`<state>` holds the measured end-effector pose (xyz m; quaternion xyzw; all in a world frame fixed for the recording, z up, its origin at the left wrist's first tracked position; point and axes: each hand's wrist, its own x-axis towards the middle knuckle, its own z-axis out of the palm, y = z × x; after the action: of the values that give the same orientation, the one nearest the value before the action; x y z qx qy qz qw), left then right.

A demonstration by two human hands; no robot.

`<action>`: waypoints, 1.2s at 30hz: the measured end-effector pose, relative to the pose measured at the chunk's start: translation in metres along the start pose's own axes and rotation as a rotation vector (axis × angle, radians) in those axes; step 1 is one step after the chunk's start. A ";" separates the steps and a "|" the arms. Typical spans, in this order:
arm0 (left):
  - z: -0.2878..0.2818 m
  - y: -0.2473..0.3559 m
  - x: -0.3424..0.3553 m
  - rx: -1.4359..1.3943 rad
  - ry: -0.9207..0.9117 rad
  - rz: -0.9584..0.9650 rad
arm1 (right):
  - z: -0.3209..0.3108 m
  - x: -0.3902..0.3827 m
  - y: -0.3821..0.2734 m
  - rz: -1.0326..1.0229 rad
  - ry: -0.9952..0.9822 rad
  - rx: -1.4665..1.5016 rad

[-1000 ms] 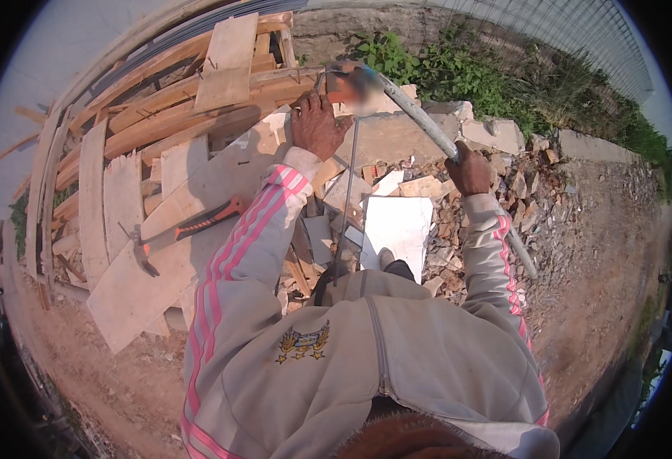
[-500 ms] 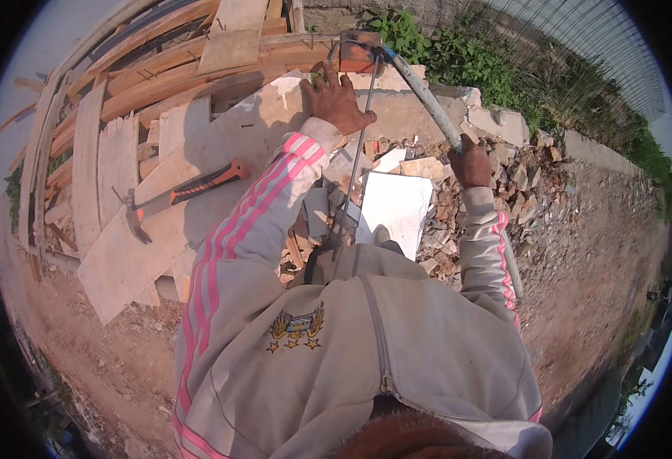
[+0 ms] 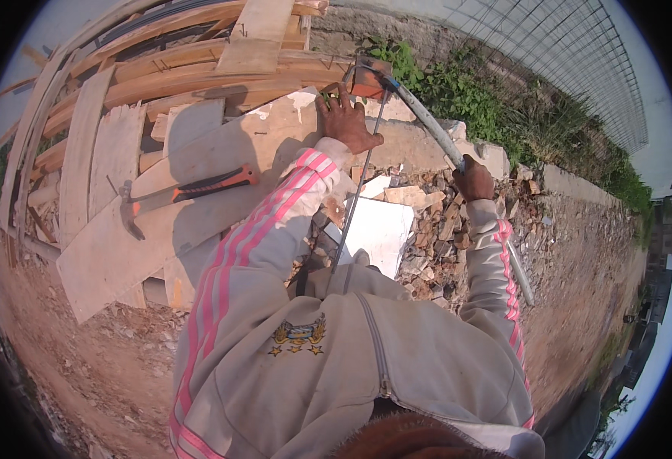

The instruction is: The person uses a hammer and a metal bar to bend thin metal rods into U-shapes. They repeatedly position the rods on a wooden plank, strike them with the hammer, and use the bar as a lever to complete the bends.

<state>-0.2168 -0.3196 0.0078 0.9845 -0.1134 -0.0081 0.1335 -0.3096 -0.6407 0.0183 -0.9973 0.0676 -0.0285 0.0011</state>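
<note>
Fingers of the left hand (image 3: 349,127) are spread, pointed to the far side over the far right end of a pale board (image 3: 167,222); whether weight is put on it can't be told. Its thumb is set across or right beside a thin dark rod (image 3: 361,187); contact can't be confirmed. Fingers of the right hand (image 3: 474,180) are curled tight around a grey pipe (image 3: 426,126). Pipe is angled from far centre to near right, passing alongside the right sleeve (image 3: 483,264). Its far end is placed at a reddish block (image 3: 369,81), where the rod's far end is also met. Rod is run from there toward the waist, between the two arms.

Hammer (image 3: 198,190) with black-orange handle is laid on the board, left of the left sleeve (image 3: 263,222). White sheet (image 3: 374,233) is seen among rubble (image 3: 444,252), near centre. Timber (image 3: 144,76) is stacked far left; plants (image 3: 473,99) and wire mesh (image 3: 573,61) are seen far right.
</note>
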 end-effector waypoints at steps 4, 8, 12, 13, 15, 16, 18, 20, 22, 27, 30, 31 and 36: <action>-0.012 0.008 0.000 -0.016 -0.062 0.021 | -0.012 -0.012 -0.007 0.070 -0.034 0.048; -0.010 0.012 0.001 0.012 0.013 0.085 | -0.019 -0.026 -0.013 0.145 -0.032 0.035; -0.004 -0.024 -0.001 0.049 0.109 0.056 | -0.009 -0.005 -0.047 0.134 -0.049 0.163; -0.004 -0.020 0.002 0.084 0.108 0.081 | -0.016 -0.012 -0.046 0.153 -0.035 0.186; 0.012 -0.007 0.010 0.079 0.137 0.147 | -0.010 -0.025 -0.026 0.157 0.024 0.217; 0.012 -0.004 0.013 0.069 0.146 0.156 | -0.005 -0.026 -0.022 0.170 0.028 0.225; 0.011 0.005 0.015 0.058 0.138 0.172 | 0.002 -0.027 -0.008 0.189 0.031 0.233; 0.003 0.018 0.012 0.053 0.111 0.157 | 0.004 -0.019 -0.002 0.167 0.045 0.215; 0.000 0.010 0.010 0.048 0.138 0.098 | 0.009 -0.003 -0.007 0.059 0.054 0.207; -0.008 0.011 0.003 0.018 0.137 0.031 | -0.002 0.008 0.012 -0.018 0.099 0.208; -0.027 0.031 0.003 -0.166 -0.024 -0.067 | -0.003 0.011 0.031 -0.011 0.210 0.293; -0.033 0.029 0.003 -0.304 -0.058 -0.094 | -0.004 0.015 0.034 -0.052 0.233 0.389; -0.052 0.017 0.006 -0.634 0.200 0.146 | 0.010 0.030 0.030 -0.182 0.065 1.105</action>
<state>-0.2127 -0.3232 0.0626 0.8792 -0.1617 0.0632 0.4437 -0.2830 -0.6746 0.0100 -0.8489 -0.0437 -0.0904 0.5190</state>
